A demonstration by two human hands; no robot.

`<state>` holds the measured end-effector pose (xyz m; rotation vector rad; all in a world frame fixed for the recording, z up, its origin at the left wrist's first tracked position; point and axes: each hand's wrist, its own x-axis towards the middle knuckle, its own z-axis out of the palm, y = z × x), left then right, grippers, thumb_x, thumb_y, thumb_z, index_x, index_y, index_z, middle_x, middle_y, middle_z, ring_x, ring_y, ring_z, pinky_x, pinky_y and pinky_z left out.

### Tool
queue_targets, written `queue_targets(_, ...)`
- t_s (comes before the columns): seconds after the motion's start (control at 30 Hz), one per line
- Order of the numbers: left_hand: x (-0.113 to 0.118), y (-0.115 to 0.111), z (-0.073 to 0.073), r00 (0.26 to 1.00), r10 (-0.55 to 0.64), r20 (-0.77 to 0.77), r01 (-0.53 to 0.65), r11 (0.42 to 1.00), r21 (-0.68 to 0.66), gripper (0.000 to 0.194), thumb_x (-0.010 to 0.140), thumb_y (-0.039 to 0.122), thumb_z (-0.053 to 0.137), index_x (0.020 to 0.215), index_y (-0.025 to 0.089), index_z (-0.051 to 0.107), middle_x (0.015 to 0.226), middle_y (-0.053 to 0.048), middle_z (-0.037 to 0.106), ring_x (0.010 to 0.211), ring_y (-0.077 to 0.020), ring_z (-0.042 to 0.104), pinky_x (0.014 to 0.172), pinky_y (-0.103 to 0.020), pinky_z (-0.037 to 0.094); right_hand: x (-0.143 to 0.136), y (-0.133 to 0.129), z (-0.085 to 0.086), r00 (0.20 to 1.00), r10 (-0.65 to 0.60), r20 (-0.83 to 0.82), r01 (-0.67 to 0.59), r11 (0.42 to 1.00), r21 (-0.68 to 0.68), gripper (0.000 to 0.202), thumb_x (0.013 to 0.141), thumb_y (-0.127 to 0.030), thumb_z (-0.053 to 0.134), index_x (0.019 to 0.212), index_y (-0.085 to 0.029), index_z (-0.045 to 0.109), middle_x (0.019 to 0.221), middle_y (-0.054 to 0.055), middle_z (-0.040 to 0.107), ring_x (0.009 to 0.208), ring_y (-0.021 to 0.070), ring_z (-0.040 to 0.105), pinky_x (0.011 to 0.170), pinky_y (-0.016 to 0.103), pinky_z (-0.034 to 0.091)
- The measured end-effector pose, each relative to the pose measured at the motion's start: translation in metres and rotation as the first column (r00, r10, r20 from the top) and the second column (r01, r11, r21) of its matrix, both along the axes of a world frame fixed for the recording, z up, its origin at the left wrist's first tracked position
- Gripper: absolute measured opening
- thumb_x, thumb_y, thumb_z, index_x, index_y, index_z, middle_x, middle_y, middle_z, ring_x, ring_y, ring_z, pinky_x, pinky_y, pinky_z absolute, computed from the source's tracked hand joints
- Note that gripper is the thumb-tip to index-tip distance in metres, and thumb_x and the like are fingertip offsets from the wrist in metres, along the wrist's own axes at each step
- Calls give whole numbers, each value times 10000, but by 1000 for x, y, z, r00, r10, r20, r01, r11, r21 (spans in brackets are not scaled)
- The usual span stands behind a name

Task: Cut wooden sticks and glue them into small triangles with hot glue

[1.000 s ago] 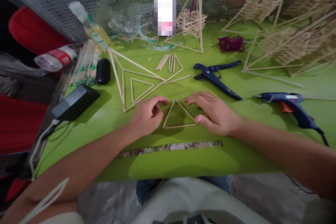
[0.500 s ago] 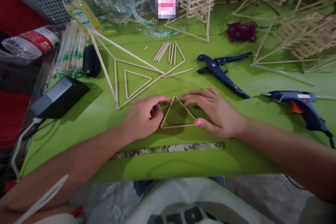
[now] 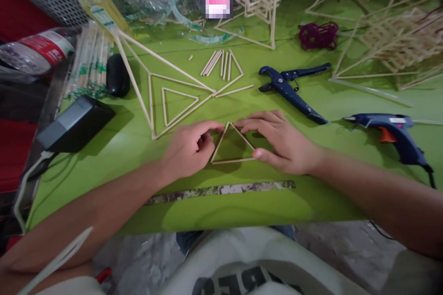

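Observation:
Three thin wooden sticks form a small triangle (image 3: 232, 161) flat on the green table. At its left side is my left hand (image 3: 190, 150), fingers curled, the index fingertip at the left stick near the top corner. My right hand (image 3: 282, 145) spans the right stick, fingertips near the top corner and thumb on the lower right corner, which it hides. Below lies a flat patterned strip (image 3: 238, 188). Beyond my hands are another stick triangle (image 3: 180, 93), inside a larger stick frame (image 3: 183, 70), and several short cut sticks (image 3: 225, 65).
Blue cutters (image 3: 290, 92) and a blue glue gun (image 3: 387, 124) lie to the right. Purple string (image 3: 318, 35) and stick structures (image 3: 408, 46) sit behind. On the left are a black box-shaped adapter (image 3: 74, 124), bundled sticks (image 3: 88, 64) and bottles (image 3: 41, 50).
The whole view has shifted slightly, so things appear a little higher in the picture. Both hands keep their places at the triangle.

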<state>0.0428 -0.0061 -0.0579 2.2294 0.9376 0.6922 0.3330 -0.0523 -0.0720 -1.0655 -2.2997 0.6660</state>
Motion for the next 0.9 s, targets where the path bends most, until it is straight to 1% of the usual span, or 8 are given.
queue_targets(0.1,0,0,-1,1000,-7,3,7,1000,-11,335,989,78,585,1221,142,818,983,-89,869,580,-102,677,496,-216,495,1,0,0,1000,4,7,-4,1000,-3,558,1122,-682,484,1429,-228,588,1499,180,724,1402,408,620,1108,597,433)
queue_targets(0.23,0,0,-1,1000,-17,3,17,1000,-19,341,991,76,580,1227,142,817,985,-85,870,564,-98,663,481,-213,475,1,0,0,1000,6,20,-6,1000,-16,550,1117,-673,507,1427,-226,589,1511,188,718,1433,421,607,1116,605,427)
queue_targets(0.37,0,0,0,1000,-16,1,16,1000,-18,344,984,68,592,1235,138,816,1010,-82,874,573,-98,669,497,-217,489,1,1,0,1000,12,12,-12,1000,-14,524,1114,-630,547,1447,-227,581,1552,179,702,1436,423,611,1106,612,435)
queue_targets(0.43,0,0,0,1000,-17,13,17,1000,-16,350,980,62,595,1243,130,815,1018,-81,875,555,-88,647,480,-212,474,2,1,2,1000,20,12,-19,1000,-20,481,1116,-564,568,1463,-233,576,1564,170,698,1439,420,615,1102,624,448)
queue_targets(0.53,0,0,-1,1000,-8,12,8,999,-33,360,977,64,597,1256,136,814,1055,-86,877,559,-87,650,476,-208,476,8,1,4,1000,27,7,-27,999,-46,388,1094,-381,592,1466,-270,591,1555,144,703,1441,394,632,1120,644,485)
queue_targets(0.63,0,0,0,1000,-5,2,5,998,-62,359,980,66,600,1262,139,810,1068,-92,876,561,-86,650,494,-211,501,14,1,4,1000,23,-8,-23,998,-62,433,1026,-247,614,1455,-309,607,1556,120,697,1416,373,659,1137,655,521)
queue_targets(0.8,0,0,1,1000,-16,2,16,999,-51,358,987,58,592,1271,136,796,1097,-97,872,567,-80,650,502,-212,516,18,2,2,998,48,41,-46,997,-55,513,943,-157,628,1435,-305,607,1564,127,681,1435,389,645,1137,666,512)
queue_targets(0.9,-1,0,0,1000,-21,-10,21,999,-38,342,994,69,600,1268,145,791,947,-63,845,544,-74,617,485,-199,492,16,1,3,997,50,58,-46,997,-62,514,930,-156,635,1423,-301,623,1564,123,681,1431,398,644,1135,657,503)
